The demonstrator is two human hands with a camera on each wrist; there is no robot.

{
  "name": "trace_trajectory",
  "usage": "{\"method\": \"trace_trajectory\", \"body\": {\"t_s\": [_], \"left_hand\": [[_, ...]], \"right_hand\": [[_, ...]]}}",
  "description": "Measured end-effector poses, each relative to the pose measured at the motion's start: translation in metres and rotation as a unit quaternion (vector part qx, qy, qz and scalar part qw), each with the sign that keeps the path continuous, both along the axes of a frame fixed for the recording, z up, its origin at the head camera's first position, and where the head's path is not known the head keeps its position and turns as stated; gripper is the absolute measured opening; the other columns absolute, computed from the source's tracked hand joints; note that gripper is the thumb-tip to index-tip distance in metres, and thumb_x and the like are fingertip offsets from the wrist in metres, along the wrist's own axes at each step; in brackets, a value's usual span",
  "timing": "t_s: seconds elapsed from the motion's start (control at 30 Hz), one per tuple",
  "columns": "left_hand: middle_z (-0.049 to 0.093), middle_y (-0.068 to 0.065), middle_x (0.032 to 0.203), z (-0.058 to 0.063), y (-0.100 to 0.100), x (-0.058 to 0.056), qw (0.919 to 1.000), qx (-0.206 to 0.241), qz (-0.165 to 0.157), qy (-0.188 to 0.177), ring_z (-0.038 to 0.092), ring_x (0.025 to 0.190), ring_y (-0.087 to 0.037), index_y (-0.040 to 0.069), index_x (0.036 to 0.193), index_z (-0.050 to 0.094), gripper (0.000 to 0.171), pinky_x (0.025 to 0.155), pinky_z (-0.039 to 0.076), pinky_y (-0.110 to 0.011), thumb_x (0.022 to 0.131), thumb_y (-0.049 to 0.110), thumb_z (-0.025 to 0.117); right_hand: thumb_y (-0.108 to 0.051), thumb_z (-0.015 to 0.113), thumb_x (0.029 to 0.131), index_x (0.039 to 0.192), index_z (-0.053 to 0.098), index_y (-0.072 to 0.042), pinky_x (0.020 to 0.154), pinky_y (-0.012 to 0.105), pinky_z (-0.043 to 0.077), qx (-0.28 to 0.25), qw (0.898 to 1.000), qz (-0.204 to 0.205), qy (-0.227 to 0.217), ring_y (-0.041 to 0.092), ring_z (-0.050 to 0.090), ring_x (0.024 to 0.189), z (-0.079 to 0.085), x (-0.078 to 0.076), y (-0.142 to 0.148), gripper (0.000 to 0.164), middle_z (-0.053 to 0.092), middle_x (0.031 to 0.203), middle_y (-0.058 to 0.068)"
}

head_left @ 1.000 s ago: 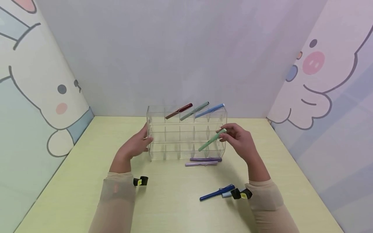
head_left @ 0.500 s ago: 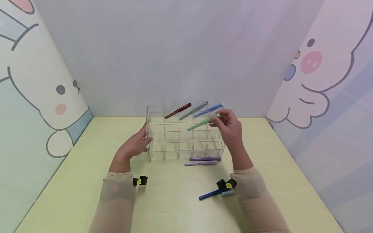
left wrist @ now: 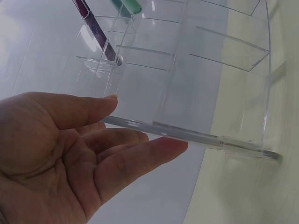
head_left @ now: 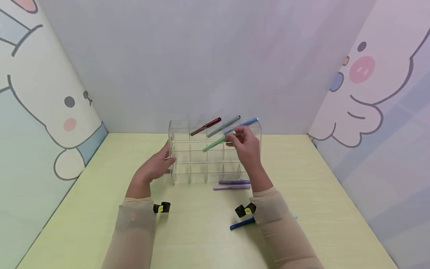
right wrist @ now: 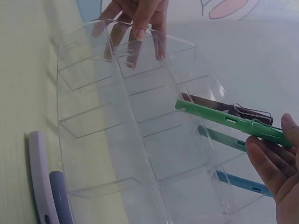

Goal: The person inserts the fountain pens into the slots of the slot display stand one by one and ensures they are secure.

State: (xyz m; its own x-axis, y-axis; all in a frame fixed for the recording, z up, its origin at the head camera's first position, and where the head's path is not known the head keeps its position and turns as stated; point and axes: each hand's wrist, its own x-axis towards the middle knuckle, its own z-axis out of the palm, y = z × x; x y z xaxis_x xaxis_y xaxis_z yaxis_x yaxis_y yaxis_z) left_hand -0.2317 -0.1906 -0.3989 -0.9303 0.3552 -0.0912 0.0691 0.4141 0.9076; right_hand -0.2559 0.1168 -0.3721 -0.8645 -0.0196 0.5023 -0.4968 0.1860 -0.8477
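In the head view, a clear acrylic tiered pen rack [head_left: 198, 173] stands on the table. My left hand [head_left: 152, 168] holds its left side panel, thumb in front and the other fingers behind. My right hand [head_left: 248, 149] pinches a light green pen [head_left: 214, 144] by its capped end, with the far end slanting down to the left over the middle tier. In the top tier lean a dark red pen [head_left: 205, 126], a grey-green pen [head_left: 224, 126] and a blue pen [head_left: 248, 121], the last partly behind my right hand. The right wrist view shows the green pen [right wrist: 219, 119] in front of these.
A purple pen [head_left: 234, 182] and a lilac pen [head_left: 231, 188] lie along the rack's front foot. Nearer me is a dark blue pen [head_left: 241, 224], partly under the right forearm; a light blue tip [head_left: 295, 216] shows beyond the sleeve. A grey wall [head_left: 215, 67] rises behind.
My right hand has carried the green pen left and up, from the rack's lower right to in front of the upper tiers. The left hand stays at the side panel.
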Motion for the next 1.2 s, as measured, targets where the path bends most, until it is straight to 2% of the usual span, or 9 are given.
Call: {"method": "trace_trajectory", "body": {"t_s": [0.23, 0.47, 0.6, 0.73, 0.93, 1.2], "left_hand": [[0.005, -0.007, 0.165, 0.001, 0.0, 0.0, 1.0, -0.001, 0.001, 0.001, 0.033, 0.141, -0.044, 0.053, 0.151, -0.008, 0.075, 0.096, 0.05, -0.058, 0.107, 0.015, 0.039], [0.007, -0.007, 0.165, 0.001, 0.0, 0.001, 1.0, -0.001, -0.001, 0.001, 0.035, 0.14, -0.043, 0.052, 0.151, -0.008, 0.075, 0.095, 0.051, -0.057, 0.106, 0.016, 0.04], [0.006, -0.007, 0.165, 0.0, 0.0, 0.0, 1.0, -0.003, -0.001, 0.002, 0.032, 0.142, -0.043, 0.052, 0.152, -0.008, 0.075, 0.095, 0.051, -0.057, 0.106, 0.015, 0.04], [0.006, -0.007, 0.165, 0.0, 0.0, 0.0, 1.0, -0.006, 0.002, 0.003, 0.032, 0.142, -0.043, 0.052, 0.151, -0.008, 0.076, 0.095, 0.05, -0.058, 0.106, 0.015, 0.04], [0.005, -0.006, 0.165, 0.0, 0.0, 0.0, 1.0, -0.005, 0.002, 0.002, 0.033, 0.142, -0.043, 0.052, 0.151, -0.008, 0.075, 0.096, 0.05, -0.058, 0.106, 0.015, 0.04], [0.004, -0.004, 0.166, -0.001, -0.001, -0.001, 1.0, -0.004, 0.003, -0.001, 0.033, 0.142, -0.042, 0.054, 0.15, -0.008, 0.076, 0.096, 0.05, -0.058, 0.106, 0.015, 0.04]], "right_hand": [[-0.027, 0.069, 0.092, 0.109, 0.06, -0.002, 0.072, 0.027, 0.061, 0.041, 0.999, 0.008, -0.009, 0.034, 0.073, 0.081, -0.009, -0.003, -0.008, 0.032, 0.072, 0.091, 0.015], [-0.035, 0.062, 0.096, 0.112, 0.065, -0.01, 0.073, 0.025, 0.06, 0.129, 0.992, 0.002, 0.0, 0.015, 0.072, 0.079, -0.015, -0.002, -0.014, 0.03, 0.072, 0.09, 0.005], [-0.037, 0.059, 0.098, 0.112, 0.066, -0.011, 0.073, 0.028, 0.06, 0.164, 0.986, -0.009, -0.002, 0.014, 0.071, 0.08, -0.016, -0.002, -0.016, 0.031, 0.072, 0.09, 0.003], [-0.039, 0.057, 0.098, 0.113, 0.067, -0.014, 0.066, 0.03, 0.057, 0.198, 0.98, -0.017, -0.003, 0.015, 0.07, 0.081, -0.015, -0.002, -0.017, 0.031, 0.072, 0.09, 0.0], [-0.04, 0.058, 0.098, 0.112, 0.068, -0.018, 0.057, 0.029, 0.046, 0.224, 0.974, -0.022, 0.001, 0.012, 0.059, 0.069, -0.015, 0.0, -0.019, 0.028, 0.071, 0.087, -0.004], [-0.038, 0.059, 0.098, 0.112, 0.069, -0.017, 0.058, 0.03, 0.046, 0.236, 0.971, -0.028, 0.01, 0.011, 0.055, 0.066, -0.016, 0.001, -0.02, 0.027, 0.068, 0.083, -0.005]]}}
